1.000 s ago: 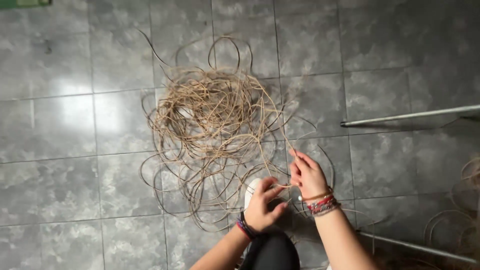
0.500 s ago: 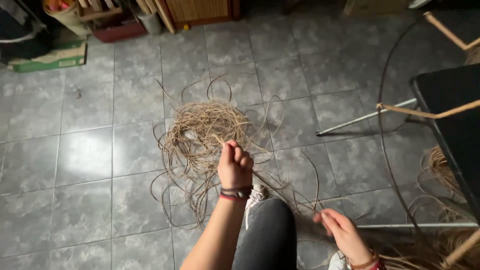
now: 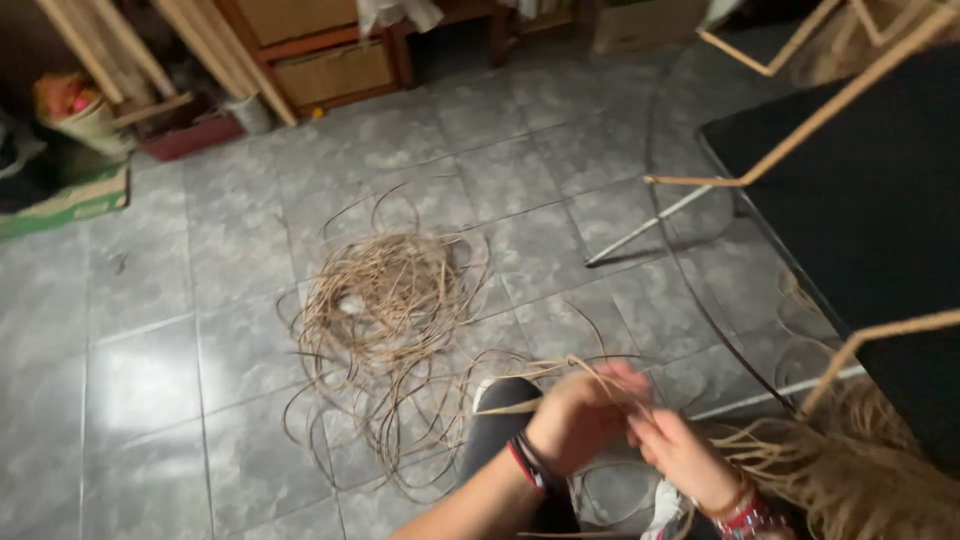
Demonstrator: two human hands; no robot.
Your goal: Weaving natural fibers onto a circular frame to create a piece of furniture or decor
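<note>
A loose tangle of thin tan cane strands (image 3: 385,300) lies on the grey tiled floor (image 3: 150,380). My left hand (image 3: 578,415), with dark and red bands at the wrist, is closed on several strands that run back to the tangle. My right hand (image 3: 680,450), with beaded bracelets, is right beside it and pinches the same strands. Both hands are blurred by motion. My dark-clad knee (image 3: 505,420) is just below them.
A black panel in a cane frame (image 3: 860,200) fills the right. A bundle of tan fibres (image 3: 860,470) lies at lower right. Wooden shelves and drawers (image 3: 320,50), poles, a basket (image 3: 80,115) and a metal rod (image 3: 650,225) stand at the back.
The view has swung up and to the right. My left hand has come away from the tangle and met my right hand above my knee, drawing strands with it.
</note>
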